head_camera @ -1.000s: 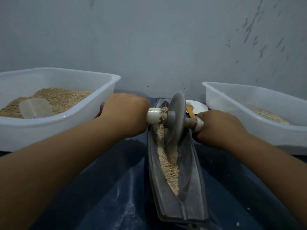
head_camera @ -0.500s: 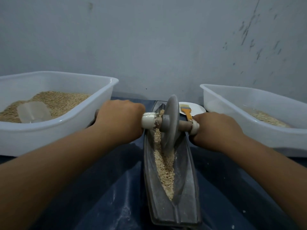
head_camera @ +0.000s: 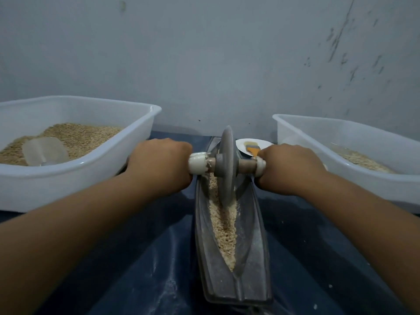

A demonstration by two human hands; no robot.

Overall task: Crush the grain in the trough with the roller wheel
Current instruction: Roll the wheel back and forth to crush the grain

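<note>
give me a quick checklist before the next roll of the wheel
1. Left hand grips its end of the axle: ok.
2. Right hand grips the other end: ok.
3. Wheel sits upright in the trough, on the grain: ok.
4. Grain lies in the groove ahead of the wheel, toward the person: ok.
5. Bins stand apart from the trough, out of the wheel's path: ok.
6. Trough steady on the blue sheet: cannot tell.

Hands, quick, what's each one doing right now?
Left hand: closed around the roller wheel axle's left end.
Right hand: closed around its right end.
</note>
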